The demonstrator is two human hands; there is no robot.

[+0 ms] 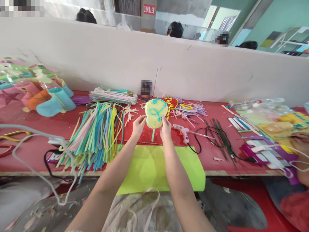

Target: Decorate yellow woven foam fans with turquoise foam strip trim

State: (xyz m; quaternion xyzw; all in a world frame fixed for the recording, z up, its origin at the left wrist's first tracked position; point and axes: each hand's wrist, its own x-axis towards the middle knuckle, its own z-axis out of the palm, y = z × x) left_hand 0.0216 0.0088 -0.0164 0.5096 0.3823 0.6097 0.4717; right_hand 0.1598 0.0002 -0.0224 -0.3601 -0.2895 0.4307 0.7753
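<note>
A yellow hand fan (154, 121) with turquoise trim and a pale green handle is held up over the middle of the table. My left hand (138, 125) pinches its left edge, and my right hand (165, 127) grips its lower right edge. Just behind it lies a red and yellow fan-shaped piece (172, 103), partly hidden. To the right of my right hand rests a pink glue gun (183, 132) with a clear glue stick at its back. Beneath my forearms a lime green sheet (183, 167) hangs over the table's front edge.
Pastel pipe cleaners (96, 135) are heaped on the left, with another bundle (112, 96) behind. Felt boots (51, 104) stand at far left near yellow scissors (16, 134). A purple power strip (267, 151) and cables lie right, near another person's hand (300, 141). A white partition (108, 58) closes the back.
</note>
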